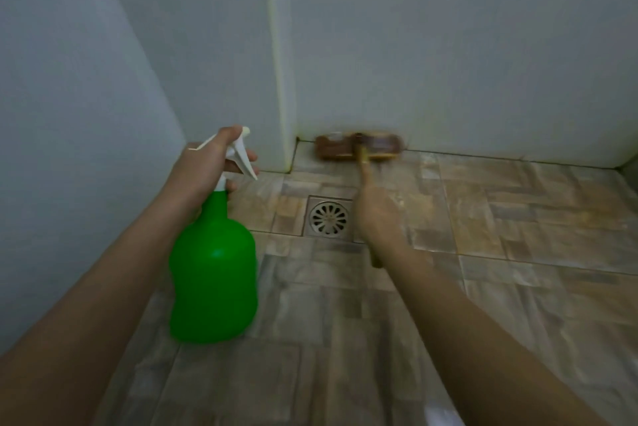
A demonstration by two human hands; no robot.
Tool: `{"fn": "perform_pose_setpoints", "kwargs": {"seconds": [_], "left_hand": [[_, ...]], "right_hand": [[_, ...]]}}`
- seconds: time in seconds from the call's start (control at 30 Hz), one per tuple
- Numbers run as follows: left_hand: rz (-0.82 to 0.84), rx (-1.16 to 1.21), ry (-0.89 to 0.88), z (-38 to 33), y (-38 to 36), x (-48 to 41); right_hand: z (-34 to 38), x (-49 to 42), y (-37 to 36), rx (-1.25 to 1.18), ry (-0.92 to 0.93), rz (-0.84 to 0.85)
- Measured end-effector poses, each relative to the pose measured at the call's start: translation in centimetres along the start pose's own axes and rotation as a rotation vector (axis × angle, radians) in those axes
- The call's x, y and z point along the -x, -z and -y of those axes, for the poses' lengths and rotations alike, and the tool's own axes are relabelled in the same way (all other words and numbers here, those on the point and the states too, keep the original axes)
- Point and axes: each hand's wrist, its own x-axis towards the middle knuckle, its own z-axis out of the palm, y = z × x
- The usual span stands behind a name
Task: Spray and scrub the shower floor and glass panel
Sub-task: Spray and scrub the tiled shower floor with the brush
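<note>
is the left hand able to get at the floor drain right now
Probably not easily: the left hand grips the spray bottle, and the right hand, holding the brush, overlaps the drain.

You face pale grey walls point(448, 46) that meet at a yellowed corner seam point(274, 46). Below you, mottled brown floor tiles point(518, 218) surround a square metal drain point(328, 217). The light is dim and even.
</note>
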Motion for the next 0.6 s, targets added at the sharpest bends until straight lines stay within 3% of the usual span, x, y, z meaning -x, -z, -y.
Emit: {"fn": "perform_pose_setpoints", "kwargs": {"seconds": [0.1,0.23,0.47,0.6], "left_hand": [[-0.025,0.009,0.013,0.6,1.2,0.4],[-0.042,0.002,0.029,1.5,1.2,0.4],[-0.096,0.01,0.04,2.8,0.4,2.5],[-0.118,0.005,0.083,3.2,1.6,4.5]], "right_hand": [[0.2,0.2,0.2,-0.057,-0.184,-0.122],[3.8,0.2,-2.8,-0.017,0.052,0.007],[2.0,3.5,-0.7,0.243,0.163,0.125],[1.6,6.3,-0.4,0.266,0.24,0.191]]}}
